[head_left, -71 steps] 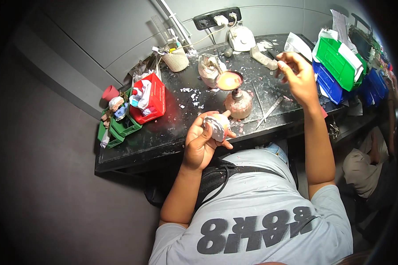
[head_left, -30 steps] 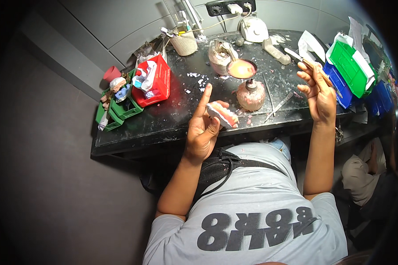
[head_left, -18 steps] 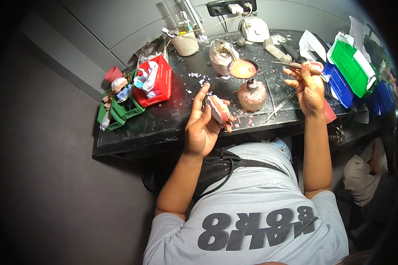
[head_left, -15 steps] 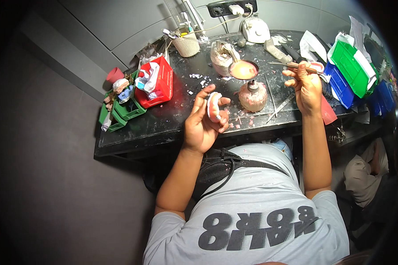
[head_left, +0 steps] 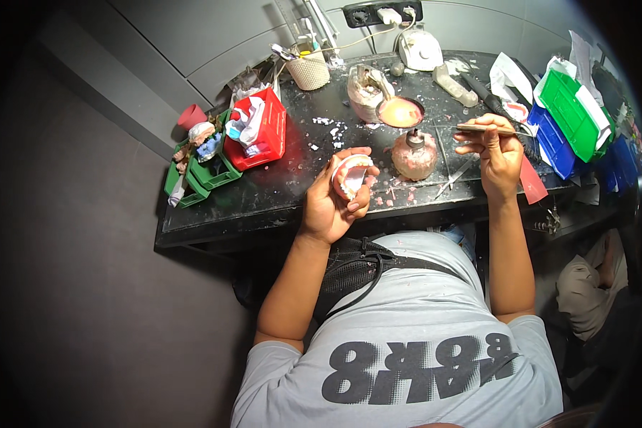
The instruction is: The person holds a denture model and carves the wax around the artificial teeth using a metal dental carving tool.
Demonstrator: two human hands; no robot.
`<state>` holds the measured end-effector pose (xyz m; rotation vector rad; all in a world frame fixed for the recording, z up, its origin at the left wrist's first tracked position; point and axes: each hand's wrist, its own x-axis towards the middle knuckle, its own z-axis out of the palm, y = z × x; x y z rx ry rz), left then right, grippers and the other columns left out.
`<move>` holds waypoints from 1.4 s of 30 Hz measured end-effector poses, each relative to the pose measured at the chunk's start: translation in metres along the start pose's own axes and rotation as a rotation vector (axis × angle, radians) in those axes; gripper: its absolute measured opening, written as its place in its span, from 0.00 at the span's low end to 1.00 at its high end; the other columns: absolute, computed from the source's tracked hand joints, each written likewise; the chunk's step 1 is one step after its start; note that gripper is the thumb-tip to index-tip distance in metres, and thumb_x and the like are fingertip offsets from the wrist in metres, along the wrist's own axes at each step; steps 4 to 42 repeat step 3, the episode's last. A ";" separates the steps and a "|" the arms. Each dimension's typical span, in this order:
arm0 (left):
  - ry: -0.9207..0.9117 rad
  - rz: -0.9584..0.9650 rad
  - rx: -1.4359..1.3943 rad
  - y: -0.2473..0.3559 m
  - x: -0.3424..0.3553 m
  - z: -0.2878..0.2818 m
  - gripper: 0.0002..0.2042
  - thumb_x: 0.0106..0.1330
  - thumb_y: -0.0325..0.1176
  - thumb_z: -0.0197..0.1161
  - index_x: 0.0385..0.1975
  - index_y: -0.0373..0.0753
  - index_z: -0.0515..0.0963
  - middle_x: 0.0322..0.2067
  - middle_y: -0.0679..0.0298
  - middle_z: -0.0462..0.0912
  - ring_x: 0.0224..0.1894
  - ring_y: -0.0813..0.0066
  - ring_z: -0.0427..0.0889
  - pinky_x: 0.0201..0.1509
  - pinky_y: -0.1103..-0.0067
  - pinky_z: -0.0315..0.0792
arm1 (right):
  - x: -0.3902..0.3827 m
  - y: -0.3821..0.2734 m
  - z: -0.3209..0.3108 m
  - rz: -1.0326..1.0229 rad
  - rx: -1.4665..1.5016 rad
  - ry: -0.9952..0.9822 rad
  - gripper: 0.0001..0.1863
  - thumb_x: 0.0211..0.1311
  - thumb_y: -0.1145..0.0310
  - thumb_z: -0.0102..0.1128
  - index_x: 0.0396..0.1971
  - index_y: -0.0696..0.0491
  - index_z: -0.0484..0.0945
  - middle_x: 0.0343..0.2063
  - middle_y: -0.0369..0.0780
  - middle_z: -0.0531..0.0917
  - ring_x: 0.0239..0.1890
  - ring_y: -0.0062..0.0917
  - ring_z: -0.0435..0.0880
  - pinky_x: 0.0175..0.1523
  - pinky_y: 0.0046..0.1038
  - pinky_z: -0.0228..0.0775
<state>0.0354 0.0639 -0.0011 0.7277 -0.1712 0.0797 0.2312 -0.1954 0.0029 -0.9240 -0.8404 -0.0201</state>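
My left hand [head_left: 327, 207] is closed around a denture wax-up [head_left: 344, 182], pink with a row of white teeth along its arch. The horseshoe curve and its hollow inner side face up toward me, while fingers cover part of the rim. Over the right side of the bench, my right hand [head_left: 501, 164] grips a wax knife [head_left: 483, 129] by its handle, with thin metal ends sticking out on both sides. Between the hands stands a round spirit lamp [head_left: 414, 158] spattered with pink wax. Behind it is a small round pan [head_left: 399, 112] of pinkish-orange wax.
Bins in red [head_left: 272, 132], green [head_left: 217, 175] and blue [head_left: 551, 143] flank the black bench [head_left: 228, 221]. A woven cup [head_left: 308, 73] of tools stands at the back. Metal instruments [head_left: 455, 177] and wax crumbs lie near the lamp. Another person's leg [head_left: 585, 292] shows at right.
My left hand has turned the denture wax-up, so its hollow inner side now shows. In my right hand the wax knife has tilted to nearly level. The whole view has shifted slightly.
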 end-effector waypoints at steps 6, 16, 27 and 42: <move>0.019 0.004 0.033 -0.001 -0.001 0.002 0.28 0.85 0.51 0.43 0.72 0.34 0.65 0.51 0.48 0.81 0.22 0.78 0.68 0.21 0.83 0.61 | -0.002 0.002 0.001 -0.047 -0.123 -0.024 0.16 0.81 0.63 0.56 0.54 0.61 0.75 0.47 0.56 0.87 0.43 0.40 0.93 0.40 0.34 0.90; 0.019 0.004 0.033 -0.001 -0.001 0.002 0.28 0.85 0.51 0.43 0.72 0.34 0.65 0.51 0.48 0.81 0.22 0.78 0.68 0.21 0.83 0.61 | -0.002 0.002 0.001 -0.047 -0.123 -0.024 0.16 0.81 0.63 0.56 0.54 0.61 0.75 0.47 0.56 0.87 0.43 0.40 0.93 0.40 0.34 0.90; 0.019 0.004 0.033 -0.001 -0.001 0.002 0.28 0.85 0.51 0.43 0.72 0.34 0.65 0.51 0.48 0.81 0.22 0.78 0.68 0.21 0.83 0.61 | -0.002 0.002 0.001 -0.047 -0.123 -0.024 0.16 0.81 0.63 0.56 0.54 0.61 0.75 0.47 0.56 0.87 0.43 0.40 0.93 0.40 0.34 0.90; 0.019 0.004 0.033 -0.001 -0.001 0.002 0.28 0.85 0.51 0.43 0.72 0.34 0.65 0.51 0.48 0.81 0.22 0.78 0.68 0.21 0.83 0.61 | -0.002 0.002 0.001 -0.047 -0.123 -0.024 0.16 0.81 0.63 0.56 0.54 0.61 0.75 0.47 0.56 0.87 0.43 0.40 0.93 0.40 0.34 0.90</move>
